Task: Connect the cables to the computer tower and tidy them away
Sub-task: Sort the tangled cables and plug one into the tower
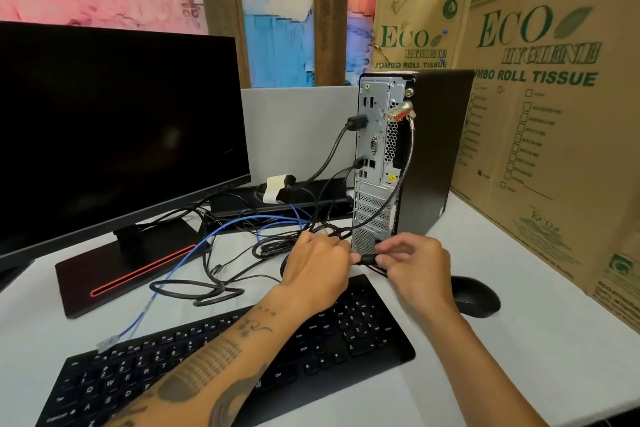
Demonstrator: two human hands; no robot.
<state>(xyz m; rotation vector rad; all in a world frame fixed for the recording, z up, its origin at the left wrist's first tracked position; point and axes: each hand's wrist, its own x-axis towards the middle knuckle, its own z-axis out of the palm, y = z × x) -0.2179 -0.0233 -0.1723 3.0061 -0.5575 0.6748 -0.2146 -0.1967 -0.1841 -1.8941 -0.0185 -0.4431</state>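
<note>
Both hands meet low in front of the tower's (381, 156) rear panel, above the far edge of the keyboard (363, 333). The right hand (415, 267) pinches a black plug (367, 259) between thumb and fingertips, a narrow grip closed on it. The left hand (317, 267) is curled at the plug's other end, and its fingers appear to hold the same plug or its cable; the exact contact is hidden behind the knuckles. The plug sits between the two hands, just in front of the grille at the tower's bottom, near it but not inserted.

Two black cables (329, 156) already run from ports higher on the panel down to a tangle on the counter (519, 374). A blue cable (180, 263) loops through that tangle, its loose end lying at the keyboard's left corner. A monitor (114, 128) stands to the left, a mouse (476, 295) lies right of the hands, and cardboard boxes (554, 114) stand behind the tower.
</note>
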